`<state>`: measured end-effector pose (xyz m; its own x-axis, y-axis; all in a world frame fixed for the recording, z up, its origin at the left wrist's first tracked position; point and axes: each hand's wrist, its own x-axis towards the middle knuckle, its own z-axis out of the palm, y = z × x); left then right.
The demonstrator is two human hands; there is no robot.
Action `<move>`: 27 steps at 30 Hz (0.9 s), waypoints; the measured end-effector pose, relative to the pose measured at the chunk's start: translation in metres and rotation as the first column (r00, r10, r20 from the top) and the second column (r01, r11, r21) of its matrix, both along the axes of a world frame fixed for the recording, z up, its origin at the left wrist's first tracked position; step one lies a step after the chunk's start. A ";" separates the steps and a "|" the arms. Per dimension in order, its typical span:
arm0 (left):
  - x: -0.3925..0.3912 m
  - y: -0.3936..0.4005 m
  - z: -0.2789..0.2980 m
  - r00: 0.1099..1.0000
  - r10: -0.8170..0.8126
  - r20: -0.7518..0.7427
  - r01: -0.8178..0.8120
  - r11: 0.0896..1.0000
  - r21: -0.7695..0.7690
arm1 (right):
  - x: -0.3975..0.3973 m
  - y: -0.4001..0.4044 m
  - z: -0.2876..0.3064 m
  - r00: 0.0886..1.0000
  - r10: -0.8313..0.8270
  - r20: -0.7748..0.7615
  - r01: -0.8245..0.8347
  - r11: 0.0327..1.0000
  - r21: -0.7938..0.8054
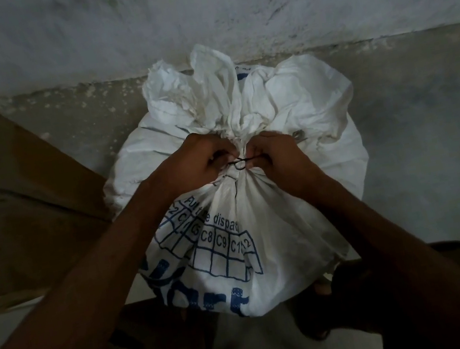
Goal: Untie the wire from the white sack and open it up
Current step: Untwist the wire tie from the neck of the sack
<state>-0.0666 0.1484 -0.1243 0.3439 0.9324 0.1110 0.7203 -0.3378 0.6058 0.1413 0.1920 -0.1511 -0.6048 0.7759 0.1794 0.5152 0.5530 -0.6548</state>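
Note:
A full white sack (277, 221) with blue printed lettering stands on the floor in front of me, its neck gathered and its loose top flopping toward the wall. A thin dark wire (239, 162) is twisted round the gathered neck. My left hand (195, 162) pinches the wire's left end with curled fingers. My right hand (274, 154) pinches the right end, close against the neck. Both hands sit side by side at the knot, almost touching.
A flattened brown cardboard box (31, 203) leans at the left of the sack. A stained pale wall (194, 11) rises just behind it. Bare grey concrete floor (429, 123) lies to the right. My feet in dark sandals (317, 312) stand below the sack.

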 end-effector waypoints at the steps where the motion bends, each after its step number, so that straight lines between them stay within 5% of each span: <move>1: 0.000 0.000 0.000 1.000 0.002 0.003 -0.002 1.000 0.002 | -0.002 -0.001 -0.002 1.000 -0.017 0.002 0.017 1.000 0.007; 14: 0.006 -0.001 -0.003 0.988 -0.044 -0.146 0.057 0.995 0.086 | -0.001 0.000 -0.002 0.999 -0.011 0.048 0.009 0.999 0.049; 20: -0.005 -0.001 0.005 0.983 -0.076 -0.168 0.083 0.996 0.031 | 0.000 -0.004 -0.003 0.997 -0.003 0.078 -0.002 0.997 0.072; 27: -0.049 -0.005 0.009 0.986 0.086 -0.141 -0.105 0.985 -0.136 | 0.000 -0.004 0.000 0.999 -0.005 0.033 0.003 0.999 0.054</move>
<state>-0.1151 0.1437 -0.1156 0.2550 0.9646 -0.0670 0.8233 -0.1802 0.5382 0.1417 0.1883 -0.1512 -0.6079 0.7680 0.2015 0.5383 0.5852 -0.6065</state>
